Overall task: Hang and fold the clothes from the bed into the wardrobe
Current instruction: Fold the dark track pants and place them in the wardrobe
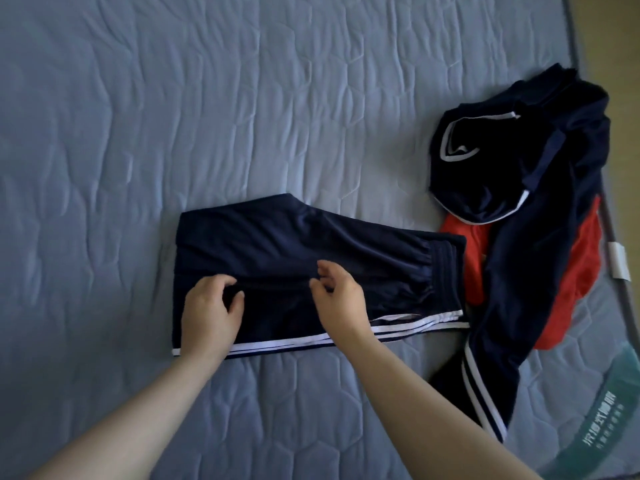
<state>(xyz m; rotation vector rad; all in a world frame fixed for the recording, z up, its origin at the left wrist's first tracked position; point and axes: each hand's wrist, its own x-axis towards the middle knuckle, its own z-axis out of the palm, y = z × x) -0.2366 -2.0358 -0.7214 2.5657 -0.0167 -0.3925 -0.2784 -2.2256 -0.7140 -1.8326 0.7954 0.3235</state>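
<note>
**Hands on part-folded trousers; pile not yet started**

Forearms reach in from the bottom edge, both bare, with the hands meeting over one garment.

Obs., largest first:
- Mattress (pixel 173 116): blue-grey, quilted, fills nearly the whole view. No wardrobe in sight.
- Pile (pixel 502 161): a heap of dark navy clothing with white trim at the right side of the bed. A red garment (pixel 585 271) lies under it, and a striped navy leg (pixel 485 362) trails toward us. All of it is unfolded.
- Navy trousers (pixel 311 237): lie flat at centre, just beside the pile. They are doubled over, with the white side stripes along the near edge and the gathered waistband to the right. A ridge of cloth runs across the middle.
- Left hand (pixel 211 308): fingers curled, with thumb and fingertips pinching the ridge at its left end.
- Right hand (pixel 337 296): fingers curled, with thumb and forefinger apparently nipping the same ridge further right.
- White tag (pixel 618 259): on the mattress border, well apart from the work.

Progress, our judgement: early. One garment is mid-fold and likely needs another fold. We count at least three items left in the heap. Nothing shows as hung or put away.
</note>
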